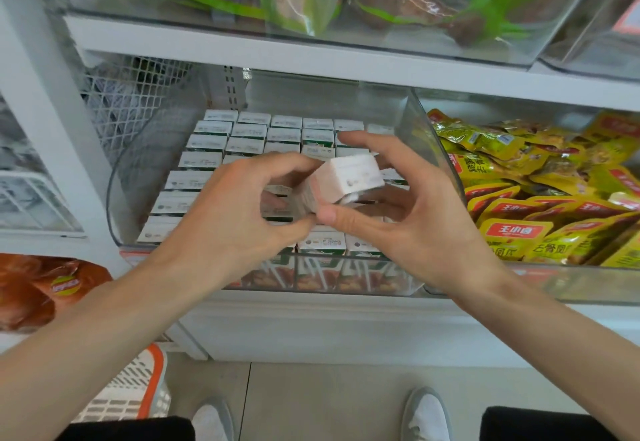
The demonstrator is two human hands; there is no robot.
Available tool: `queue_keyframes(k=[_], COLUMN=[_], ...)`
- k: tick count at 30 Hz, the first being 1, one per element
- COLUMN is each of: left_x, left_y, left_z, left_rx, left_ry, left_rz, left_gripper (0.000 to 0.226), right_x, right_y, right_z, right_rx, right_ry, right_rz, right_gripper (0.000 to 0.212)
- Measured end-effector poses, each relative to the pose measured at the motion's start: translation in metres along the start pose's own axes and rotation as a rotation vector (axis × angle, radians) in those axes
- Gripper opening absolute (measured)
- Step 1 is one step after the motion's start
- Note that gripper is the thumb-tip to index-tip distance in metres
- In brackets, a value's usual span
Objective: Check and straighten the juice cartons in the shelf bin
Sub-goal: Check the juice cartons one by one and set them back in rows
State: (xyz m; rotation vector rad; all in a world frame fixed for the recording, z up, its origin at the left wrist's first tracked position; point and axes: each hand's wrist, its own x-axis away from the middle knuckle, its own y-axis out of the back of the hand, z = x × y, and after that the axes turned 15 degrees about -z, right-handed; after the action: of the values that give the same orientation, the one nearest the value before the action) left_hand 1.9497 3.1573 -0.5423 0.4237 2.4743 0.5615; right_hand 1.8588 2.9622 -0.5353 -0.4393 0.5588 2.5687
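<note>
Both hands hold one juice carton [349, 177] up in the air, just over the front rows in the clear bin [420, 129]; the carton is tipped on a slant, with its white top turned up and to the right. The left hand [235, 219] has its fingers curled round the low end of the carton, with the thumb on the near side; the right hand [415, 219] is half open, its thumb pressed on the near bottom edge and its fingers spread behind the box; one finger pokes up straight.

The other cartons [214, 143] stand in neat rows in the bin, tops up, packed close side by side; the hole this one belongs in is hidden under the hands, so I cannot tell where it is.

I think the job now is to look the box over and then put it back. To do that well, turn it slowly so each side can be seen; look for dents or leaks; then tip it upright, top up like the rest. Line it up over its hole first and slide it straight down; do not push hard, or the boxes beside it may lean. Stay away from the bin wall and the yellow snack packs [540, 205] next door.
</note>
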Motion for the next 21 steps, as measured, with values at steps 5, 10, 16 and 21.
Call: queue_keyframes(k=[5, 10, 16, 21], left_x=[-0.006, -0.015, -0.011, -0.013], left_y=[0.015, 0.049, 0.062, 0.062], left_z=[0.002, 0.017, 0.029, 0.031], left_rx=[-0.041, -0.305, -0.415, -0.471], left_ry=[0.019, 0.153, 0.320, 0.352], left_rz=[-0.021, -0.027, -0.003, -0.007], left_gripper=[0.049, 0.051, 0.034, 0.037], right_x=[-0.007, -0.021, -0.044, -0.064], right_y=[-0.002, -0.028, -0.068, -0.083], right_z=[-0.005, -0.007, -0.004, 0.001], right_rx=[0.072, 0.088, 0.054, 0.093], right_ry=[0.163, 0.167, 0.136, 0.080], right_rz=[0.086, -0.001, -0.031, 0.021], right_gripper=[0.046, 0.043, 0.041, 0.035])
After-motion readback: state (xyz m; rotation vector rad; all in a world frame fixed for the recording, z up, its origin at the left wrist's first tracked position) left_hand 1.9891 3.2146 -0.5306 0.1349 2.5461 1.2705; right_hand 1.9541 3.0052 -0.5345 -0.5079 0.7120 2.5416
